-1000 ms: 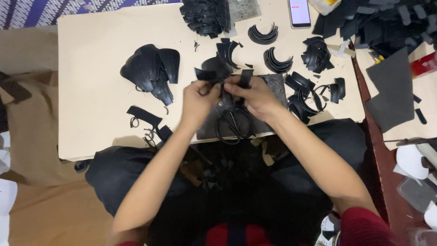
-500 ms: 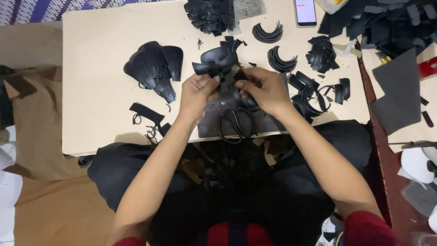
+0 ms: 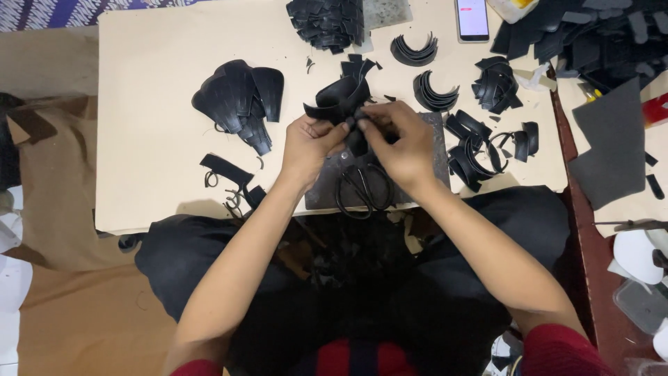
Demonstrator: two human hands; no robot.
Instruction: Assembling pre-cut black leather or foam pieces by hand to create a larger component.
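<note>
Both hands meet above the grey mat (image 3: 424, 125) at the near middle of the tabletop (image 3: 153, 167). The left hand (image 3: 309, 143) has closed its grip on a bundle of curved black strips (image 3: 341, 94), and the right hand (image 3: 400, 143) pinches the same bundle from the right (its fingertips pressed into the knot where the strips cross). Compared with 1 second ago, the bundle has come up off the mat and further from the body, and the strips now fan out to the far left. The hands seem to have gone from gathering to shaping. Scissors (image 3: 362, 188) lie on the mat just near of the hands, untouched. Stacks of arcs (image 3: 435, 90) sit far right.
</note>
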